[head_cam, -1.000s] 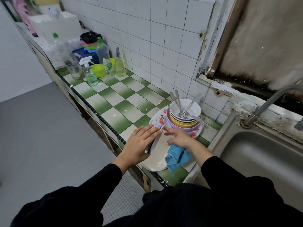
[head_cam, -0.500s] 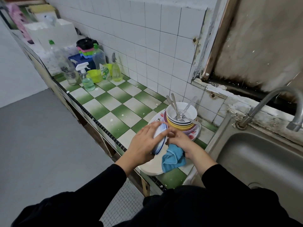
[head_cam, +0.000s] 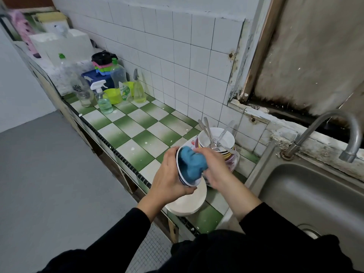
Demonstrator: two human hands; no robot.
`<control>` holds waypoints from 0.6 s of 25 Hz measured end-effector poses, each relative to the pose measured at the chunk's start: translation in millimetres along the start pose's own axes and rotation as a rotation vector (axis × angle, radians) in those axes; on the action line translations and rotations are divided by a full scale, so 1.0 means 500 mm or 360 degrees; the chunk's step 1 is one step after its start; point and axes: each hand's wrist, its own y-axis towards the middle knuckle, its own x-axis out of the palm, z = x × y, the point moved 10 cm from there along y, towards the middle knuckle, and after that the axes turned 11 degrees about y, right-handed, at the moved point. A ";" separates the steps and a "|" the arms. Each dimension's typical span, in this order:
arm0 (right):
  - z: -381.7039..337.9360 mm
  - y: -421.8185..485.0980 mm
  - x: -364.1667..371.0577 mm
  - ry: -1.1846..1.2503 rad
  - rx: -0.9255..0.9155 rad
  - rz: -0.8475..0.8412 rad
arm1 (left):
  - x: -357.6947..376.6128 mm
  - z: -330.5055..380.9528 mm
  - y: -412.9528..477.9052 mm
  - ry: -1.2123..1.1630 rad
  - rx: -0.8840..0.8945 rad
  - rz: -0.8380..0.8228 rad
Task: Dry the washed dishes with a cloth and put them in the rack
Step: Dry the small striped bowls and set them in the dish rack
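Between the hands the small white blue-rimmed bowl (head_cam: 182, 180) sits tilted, cupped by the left hand (head_cam: 169, 174) while the right hand (head_cam: 214, 168) bunches the soft blue cloth (head_cam: 192, 164) inside it; it looks light, rigid and probably slick, safest held around its outer wall.

Tiled counter (head_cam: 137, 133); plates (head_cam: 187, 203); bottles (head_cam: 103, 101).

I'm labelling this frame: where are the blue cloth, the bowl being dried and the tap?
blue cloth (head_cam: 192, 163), head view, middle of bunched fabric.
bowl (head_cam: 182, 179), head view, lower rim.
tap (head_cam: 334, 114), head view, top of curved spout.
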 end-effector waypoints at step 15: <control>-0.146 -0.127 0.117 -0.0807 -0.0688 -0.0963 | -0.146 0.115 0.036 -0.0204 0.0266 0.0209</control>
